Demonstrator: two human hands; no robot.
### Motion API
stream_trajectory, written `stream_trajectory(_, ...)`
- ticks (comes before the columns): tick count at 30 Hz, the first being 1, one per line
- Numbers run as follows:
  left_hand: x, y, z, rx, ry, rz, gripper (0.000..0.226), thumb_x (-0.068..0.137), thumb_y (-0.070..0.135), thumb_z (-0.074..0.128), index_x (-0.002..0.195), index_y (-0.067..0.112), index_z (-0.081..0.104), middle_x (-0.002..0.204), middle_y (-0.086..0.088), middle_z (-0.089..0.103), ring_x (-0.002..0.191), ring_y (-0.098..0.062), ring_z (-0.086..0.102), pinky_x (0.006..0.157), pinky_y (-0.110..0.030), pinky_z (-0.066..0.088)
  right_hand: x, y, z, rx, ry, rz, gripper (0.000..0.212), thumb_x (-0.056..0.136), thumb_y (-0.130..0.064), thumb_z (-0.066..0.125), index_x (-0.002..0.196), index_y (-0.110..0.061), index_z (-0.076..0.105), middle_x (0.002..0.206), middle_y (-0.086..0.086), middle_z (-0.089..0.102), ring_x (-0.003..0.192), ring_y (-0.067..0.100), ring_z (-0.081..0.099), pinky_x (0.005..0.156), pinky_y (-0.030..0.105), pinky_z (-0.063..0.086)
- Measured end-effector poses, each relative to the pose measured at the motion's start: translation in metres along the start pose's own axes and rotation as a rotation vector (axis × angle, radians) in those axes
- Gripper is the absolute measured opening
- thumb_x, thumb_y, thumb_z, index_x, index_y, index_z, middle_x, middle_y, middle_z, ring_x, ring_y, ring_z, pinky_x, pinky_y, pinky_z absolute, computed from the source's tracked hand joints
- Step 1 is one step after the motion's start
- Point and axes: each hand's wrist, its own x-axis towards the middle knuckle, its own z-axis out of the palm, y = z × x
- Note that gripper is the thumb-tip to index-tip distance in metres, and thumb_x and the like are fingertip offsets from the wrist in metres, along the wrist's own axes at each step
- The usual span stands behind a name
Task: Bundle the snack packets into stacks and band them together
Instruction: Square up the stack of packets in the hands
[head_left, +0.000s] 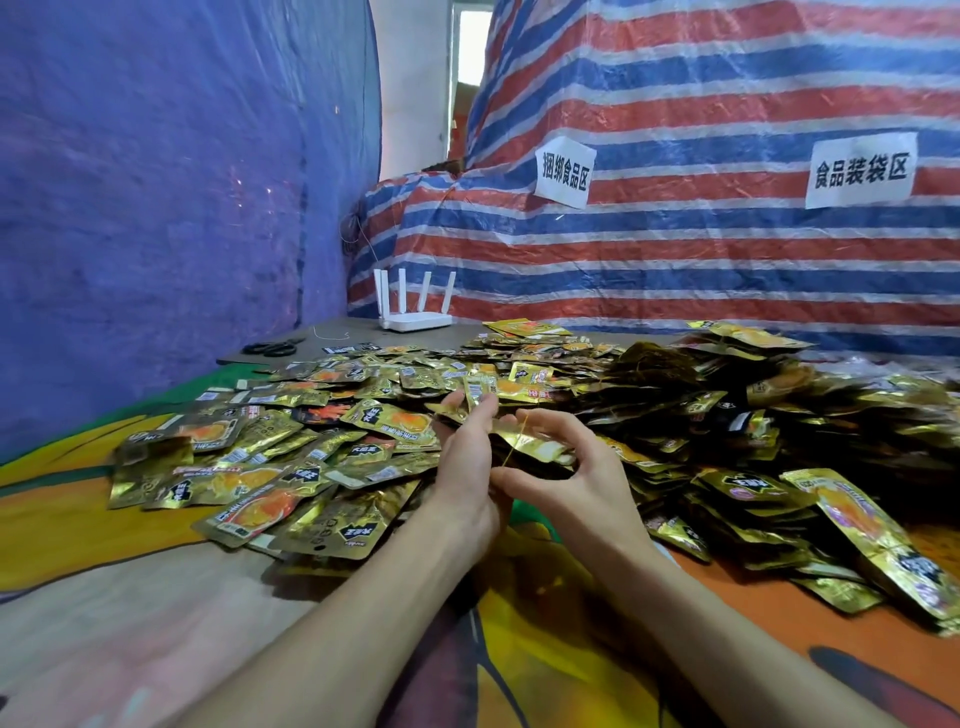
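The stack (530, 449) you are bundling sits in mid-air between your two hands, just above the near edge of the heap and a little in front of you. A thin yellow rubber band (518, 439) runs across its middle, drawn taut from top to bottom. Your left hand (467, 467) grips the stack from its left side, fingers reaching up past the far edge. Your right hand (576, 483) is curved into a half-closed C, and the band appears to be hooked between its forefinger and thumb; exactly how it is caught is too fine to tell.

This looks like the banding step, part way through. To do it well, square the packet edges against your left palm before you let the band go. Hold the loop wide enough to clear the corners, and seat it across the middle so no packet slides out. The foil looks slick, so let the tension off gradually.

The loose packets (291, 452) lie spread to the left on the worktop (130, 613). What look like finished bundles (727, 415) are piled to the right. Scissors (272, 348) and a white router (415, 312) sit at the far end.
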Motion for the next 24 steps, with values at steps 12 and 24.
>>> stream_trajectory(12,-0.002,0.0,-0.006,0.184,-0.034,0.007,0.034,0.094,0.029,0.068,0.126,0.023,0.06,0.107,-0.021,0.073,0.091,-0.037,0.074,0.065,-0.043,0.061,0.01,-0.001,-0.012,0.124,-0.069,0.039,0.037,0.063,-0.042,0.076,0.099,-0.035,0.079,0.098,-0.01,0.076,0.097,0.003,0.07,0.074,0.016,0.054)
stream_trajectory(24,-0.012,-0.003,-0.005,0.448,-0.069,0.196,0.037,0.094,0.043,0.064,0.124,0.02,0.066,0.095,-0.008,0.078,0.08,-0.021,0.075,0.052,-0.022,0.054,0.016,-0.005,-0.032,-0.151,-0.273,0.048,0.061,0.054,-0.046,0.088,0.107,-0.035,0.06,0.118,-0.011,0.063,0.101,0.004,0.065,0.082,0.026,0.059)
